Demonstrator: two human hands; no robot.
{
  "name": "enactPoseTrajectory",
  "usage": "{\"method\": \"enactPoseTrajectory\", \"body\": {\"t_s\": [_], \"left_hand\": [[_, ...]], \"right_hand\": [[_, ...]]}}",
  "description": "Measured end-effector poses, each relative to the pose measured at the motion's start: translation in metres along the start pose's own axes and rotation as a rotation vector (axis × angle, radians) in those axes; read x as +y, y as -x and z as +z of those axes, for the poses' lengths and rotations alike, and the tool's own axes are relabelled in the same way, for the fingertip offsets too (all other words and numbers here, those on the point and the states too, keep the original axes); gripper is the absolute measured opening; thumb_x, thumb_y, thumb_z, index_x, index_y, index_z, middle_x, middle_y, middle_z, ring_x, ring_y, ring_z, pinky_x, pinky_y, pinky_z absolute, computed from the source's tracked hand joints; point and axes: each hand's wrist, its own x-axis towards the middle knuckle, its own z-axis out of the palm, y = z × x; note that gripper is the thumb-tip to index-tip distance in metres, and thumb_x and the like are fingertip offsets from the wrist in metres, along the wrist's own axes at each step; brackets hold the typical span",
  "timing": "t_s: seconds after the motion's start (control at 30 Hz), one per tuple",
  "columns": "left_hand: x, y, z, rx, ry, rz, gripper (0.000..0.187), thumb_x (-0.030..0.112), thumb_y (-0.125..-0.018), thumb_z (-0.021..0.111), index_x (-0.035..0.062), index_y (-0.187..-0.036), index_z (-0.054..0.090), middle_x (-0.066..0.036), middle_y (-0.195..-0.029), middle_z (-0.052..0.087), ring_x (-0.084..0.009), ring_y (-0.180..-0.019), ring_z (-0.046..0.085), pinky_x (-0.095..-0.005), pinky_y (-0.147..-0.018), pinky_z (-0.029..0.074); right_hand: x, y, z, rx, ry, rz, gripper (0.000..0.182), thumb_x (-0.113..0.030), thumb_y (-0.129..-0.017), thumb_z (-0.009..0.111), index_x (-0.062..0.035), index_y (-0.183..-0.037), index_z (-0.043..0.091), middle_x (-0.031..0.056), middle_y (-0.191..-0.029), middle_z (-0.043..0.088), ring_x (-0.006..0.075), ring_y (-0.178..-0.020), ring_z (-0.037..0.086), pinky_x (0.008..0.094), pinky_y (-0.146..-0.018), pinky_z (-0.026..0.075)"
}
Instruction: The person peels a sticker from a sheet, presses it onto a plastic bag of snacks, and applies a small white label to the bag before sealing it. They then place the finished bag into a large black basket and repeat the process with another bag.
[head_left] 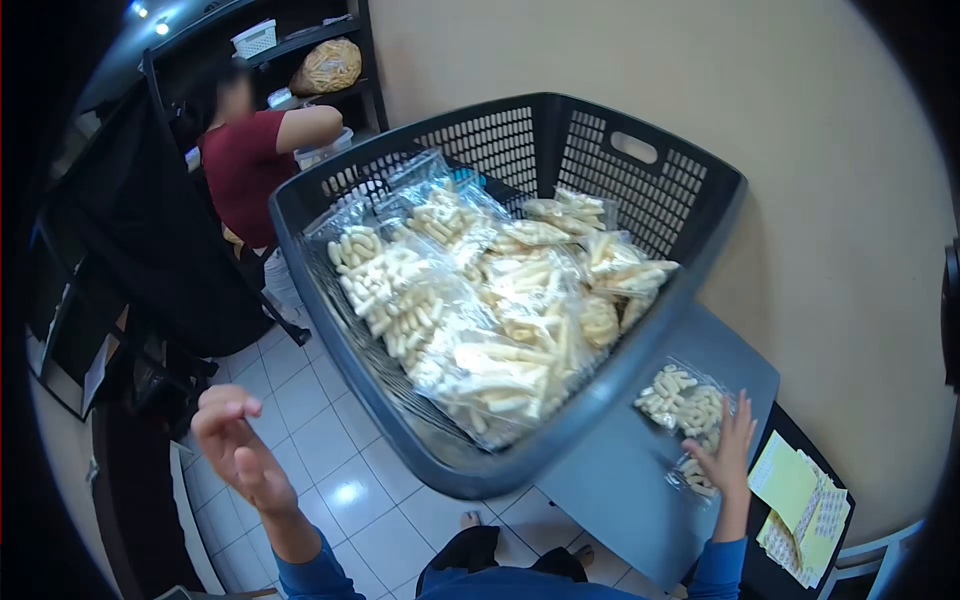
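Packets [672, 393] lie by right hand [730, 450] — left hand [240, 450] clear of basket edge [470, 484].

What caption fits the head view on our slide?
Bags heaped in a basket; right hand at bagged pieces, left hand empty.

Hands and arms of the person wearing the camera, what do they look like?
The left hand and right hand are bare, without gloves. Both arms wear plain blue sleeves that end above the wrists; no markings show on them.

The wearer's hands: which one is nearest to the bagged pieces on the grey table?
The right hand, at the bagged pieces; the left hand is raised over the floor, holding nothing.
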Motion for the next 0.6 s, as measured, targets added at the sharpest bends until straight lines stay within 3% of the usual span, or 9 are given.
{"method": "enactPoseTrajectory", "body": {"t_s": [0.1, 0.17, 0.3, 0.4, 0.47, 0.5, 0.53, 0.57, 0.6], "left_hand": [[-0.034, -0.023, 0.01, -0.058, -0.039, -0.079, 0.055, 0.053, -0.08, 0.038, 0.0045, -0.105, 0.044, -0.015, -0.102, 0.049, -0.0205, -0.093, 0.046, -0.0286, -0.075, 0.035], [-0.048, -0.037, 0.024, -0.158, -0.099, 0.009, 0.06, 0.054, -0.08, 0.038, 0.0037, -0.112, 0.042, -0.019, -0.115, 0.044, -0.0276, -0.11, 0.04, -0.0364, -0.088, 0.032], [-0.067, -0.041, 0.044, -0.317, -0.092, 0.097, 0.061, 0.053, -0.08, 0.039, 0.0037, -0.115, 0.04, -0.02, -0.119, 0.042, -0.0326, -0.116, 0.033, -0.0417, -0.095, 0.027], [-0.075, -0.033, 0.046, -0.333, -0.169, 0.142, 0.057, 0.051, -0.079, 0.044, 0.0052, -0.114, 0.042, -0.018, -0.117, 0.044, -0.0356, -0.117, 0.031, -0.0442, -0.097, 0.024], [-0.076, -0.028, 0.047, -0.285, -0.152, 0.122, 0.054, 0.048, -0.077, 0.048, 0.0065, -0.111, 0.043, -0.016, -0.116, 0.045, -0.0365, -0.116, 0.032, -0.0443, -0.096, 0.025], [-0.074, -0.028, 0.046, -0.291, -0.107, 0.076, 0.05, 0.046, -0.076, 0.051, 0.008, -0.108, 0.045, -0.015, -0.114, 0.046, -0.0358, -0.116, 0.032, -0.044, -0.096, 0.026], [-0.073, -0.028, 0.045, -0.291, -0.104, 0.065, 0.05, 0.046, -0.076, 0.051, 0.008, -0.108, 0.045, -0.015, -0.114, 0.046, -0.0358, -0.116, 0.032, -0.044, -0.096, 0.026], [-0.073, -0.028, 0.044, -0.31, -0.114, 0.049, 0.048, 0.045, -0.076, 0.052, 0.0086, -0.107, 0.046, -0.014, -0.114, 0.046, -0.0354, -0.116, 0.032, -0.0437, -0.096, 0.026], [-0.071, -0.027, 0.042, -0.329, -0.125, 0.033, 0.047, 0.044, -0.076, 0.052, 0.0092, -0.106, 0.046, -0.013, -0.113, 0.047, -0.035, -0.116, 0.032, -0.0434, -0.096, 0.026]], "right_hand": [[-0.048, -0.04, -0.051, 0.327, -0.163, -0.193, 0.07, -0.024, -0.071, 0.063, -0.0035, -0.129, 0.029, 0.0187, -0.136, 0.021, 0.033, -0.126, 0.021, 0.0426, -0.102, 0.017], [-0.1, -0.062, -0.105, 0.477, -0.235, -0.337, 0.059, -0.019, -0.073, 0.06, -0.0015, -0.124, 0.036, 0.019, -0.129, 0.035, 0.0315, -0.12, 0.033, 0.0381, -0.099, 0.025], [-0.203, -0.104, -0.182, 0.445, -0.21, -0.696, 0.042, -0.019, -0.074, 0.059, -0.0002, -0.11, 0.05, 0.0165, -0.107, 0.053, 0.0275, -0.1, 0.051, 0.0343, -0.087, 0.039], [-0.277, -0.145, -0.188, 0.225, -0.303, -0.922, 0.036, -0.023, -0.075, 0.06, -0.0006, -0.103, 0.053, 0.0143, -0.094, 0.056, 0.0257, -0.086, 0.055, 0.0339, -0.077, 0.044], [-0.313, -0.18, -0.163, -0.006, -0.278, -0.993, 0.044, -0.037, -0.081, 0.053, 0.0012, -0.103, 0.053, 0.0157, -0.092, 0.057, 0.0267, -0.086, 0.056, 0.0336, -0.075, 0.045], [-0.329, -0.195, -0.143, -0.161, -0.236, -0.969, 0.054, -0.045, -0.082, 0.047, 0.0047, -0.104, 0.052, 0.019, -0.095, 0.057, 0.0289, -0.09, 0.055, 0.0351, -0.078, 0.045], [-0.345, -0.205, -0.124, -0.37, -0.207, -0.857, 0.057, -0.046, -0.083, 0.046, 0.0041, -0.109, 0.049, 0.0189, -0.099, 0.056, 0.0266, -0.091, 0.055, 0.0337, -0.078, 0.045], [-0.363, -0.214, -0.114, -0.652, -0.082, -0.695, 0.069, -0.056, -0.082, 0.037, 0.005, -0.113, 0.046, 0.0231, -0.105, 0.053, 0.0279, -0.096, 0.054, 0.036, -0.079, 0.045], [-0.367, -0.229, -0.078, -0.713, -0.047, -0.698, 0.074, -0.06, -0.081, 0.035, 0.0053, -0.116, 0.043, 0.0246, -0.107, 0.051, 0.0282, -0.097, 0.054, 0.037, -0.078, 0.046]]}}
